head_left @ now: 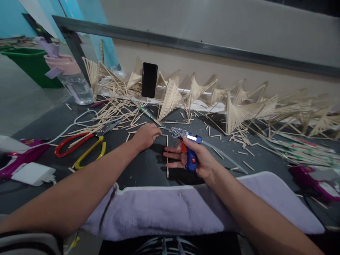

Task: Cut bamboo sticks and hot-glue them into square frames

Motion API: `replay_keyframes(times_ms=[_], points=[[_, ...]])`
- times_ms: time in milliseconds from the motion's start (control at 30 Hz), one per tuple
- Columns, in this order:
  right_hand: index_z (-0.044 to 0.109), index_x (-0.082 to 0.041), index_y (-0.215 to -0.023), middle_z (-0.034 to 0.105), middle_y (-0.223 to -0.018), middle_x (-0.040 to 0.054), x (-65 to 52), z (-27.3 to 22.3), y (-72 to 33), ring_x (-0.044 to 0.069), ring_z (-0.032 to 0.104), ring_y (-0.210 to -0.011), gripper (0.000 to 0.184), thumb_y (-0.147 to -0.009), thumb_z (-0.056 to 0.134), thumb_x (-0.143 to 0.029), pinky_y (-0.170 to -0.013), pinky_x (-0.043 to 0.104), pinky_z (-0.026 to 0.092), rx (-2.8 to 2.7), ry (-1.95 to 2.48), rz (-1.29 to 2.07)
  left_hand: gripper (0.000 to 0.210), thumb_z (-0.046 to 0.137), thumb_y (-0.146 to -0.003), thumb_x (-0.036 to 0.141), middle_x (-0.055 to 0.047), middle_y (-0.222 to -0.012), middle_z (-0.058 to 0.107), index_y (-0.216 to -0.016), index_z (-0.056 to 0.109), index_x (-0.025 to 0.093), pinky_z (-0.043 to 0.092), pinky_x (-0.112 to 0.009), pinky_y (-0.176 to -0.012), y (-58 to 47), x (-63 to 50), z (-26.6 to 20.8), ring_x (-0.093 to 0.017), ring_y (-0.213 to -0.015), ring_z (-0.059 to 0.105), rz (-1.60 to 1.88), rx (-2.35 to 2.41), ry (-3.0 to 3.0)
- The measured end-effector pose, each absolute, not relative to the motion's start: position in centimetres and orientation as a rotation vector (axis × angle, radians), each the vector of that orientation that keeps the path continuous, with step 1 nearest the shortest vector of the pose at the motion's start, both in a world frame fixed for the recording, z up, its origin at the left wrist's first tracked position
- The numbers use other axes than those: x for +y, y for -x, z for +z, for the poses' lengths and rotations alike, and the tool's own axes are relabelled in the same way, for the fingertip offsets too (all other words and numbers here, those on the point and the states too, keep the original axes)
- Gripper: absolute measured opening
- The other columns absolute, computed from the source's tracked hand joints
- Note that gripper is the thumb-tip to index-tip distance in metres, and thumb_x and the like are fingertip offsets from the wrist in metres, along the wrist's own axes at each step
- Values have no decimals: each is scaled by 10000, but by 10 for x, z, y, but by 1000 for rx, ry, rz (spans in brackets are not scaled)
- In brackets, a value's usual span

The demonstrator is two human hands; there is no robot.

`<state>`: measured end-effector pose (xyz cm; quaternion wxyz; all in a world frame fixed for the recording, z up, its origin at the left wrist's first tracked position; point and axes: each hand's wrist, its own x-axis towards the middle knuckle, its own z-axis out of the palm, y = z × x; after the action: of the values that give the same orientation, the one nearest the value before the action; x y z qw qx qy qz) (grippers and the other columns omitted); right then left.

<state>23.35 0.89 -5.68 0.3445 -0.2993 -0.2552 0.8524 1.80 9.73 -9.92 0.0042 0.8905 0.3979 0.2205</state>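
The right hand (203, 157) held a blue plastic hot-glue gun (191, 160) with an orange trigger, thumb along its body and other fingers loosely extended (a translucent glue stick (226, 156) trailed from its back). The left hand (146, 137) was curled nearly closed, its fingertips together; whether they pinched anything could not be told. Beneath and between the hands lay an angular outline of thin pale wooden sticks (167, 172). Red-and-yellow-handled scissors (89, 151) lay left of the left hand, a black smartphone (149, 80) stood beyond it.
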Motion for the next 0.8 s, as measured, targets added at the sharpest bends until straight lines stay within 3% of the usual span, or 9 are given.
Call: replay_keyframes(times_ms=[300, 467, 567, 800], points=[[582, -166, -676, 671, -885, 98, 14, -52, -240, 264, 596, -980, 272, -806, 542, -402, -773, 462, 505, -709, 844, 2177, 182, 485, -834, 203, -73, -889, 626, -887, 656, 175, 390, -324, -810, -18, 97, -96, -185, -876, 551, 646, 1251, -2773], [588, -160, -681, 661, -982, 107, 16, -49, -244, 266, 579, -1028, 266, -808, 543, -389, -818, 453, 492, -750, 815, 2161, 187, 481, -832, 200, -71, -872, 624, -875, 660, 176, 393, -324, -798, -18, 96, -96, -186, -861, 548, 658, 1254, -2771], [592, -154, -664, 647, -1037, 107, 22, -51, -244, 246, 572, -1050, 256, -803, 558, -366, -844, 374, 490, -785, 832, 2033, 195, 469, -829, 176, -75, -868, 622, -870, 659, 161, 395, -321, -788, -19, 95, -96, -187, -852, 542, 674, 1256, -2788], [602, -157, -640, 681, -896, 92, 44, -66, -240, 219, 622, -951, 247, -792, 572, -351, -587, 226, 513, -819, 902, 1894, 209, 460, -834, 188, -80, -856, 630, -850, 667, 165, 398, -322, -782, -19, 96, -96, -190, -858, 549, 694, 1234, -2807]])
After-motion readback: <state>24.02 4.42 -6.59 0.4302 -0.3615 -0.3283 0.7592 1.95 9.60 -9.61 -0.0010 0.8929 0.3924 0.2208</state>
